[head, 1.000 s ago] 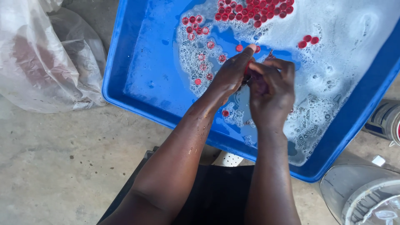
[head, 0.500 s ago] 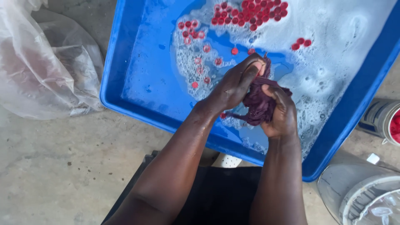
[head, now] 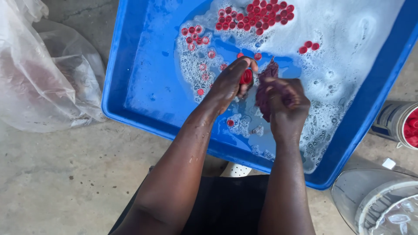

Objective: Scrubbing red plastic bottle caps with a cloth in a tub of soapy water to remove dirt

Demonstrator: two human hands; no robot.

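Note:
My left hand (head: 229, 82) pinches a small red bottle cap (head: 246, 77) between thumb and fingers over a blue tub (head: 130, 65) of soapy water. Right beside it, my right hand (head: 285, 102) is closed around a dark purple cloth (head: 266, 76) whose end sticks up toward the cap. Several more red caps (head: 254, 17) float in the foam at the tub's far side, and a few loose ones lie near my left hand.
A crumpled clear plastic bag (head: 39, 74) lies on the concrete floor to the left. At the right stand a container holding red caps (head: 402, 126) and a clear plastic bucket (head: 374, 204). My dark-clothed lap is below the tub.
The hands were pressed together around the cloth; now they have parted a little, the left showing a red cap, the right keeping the cloth.

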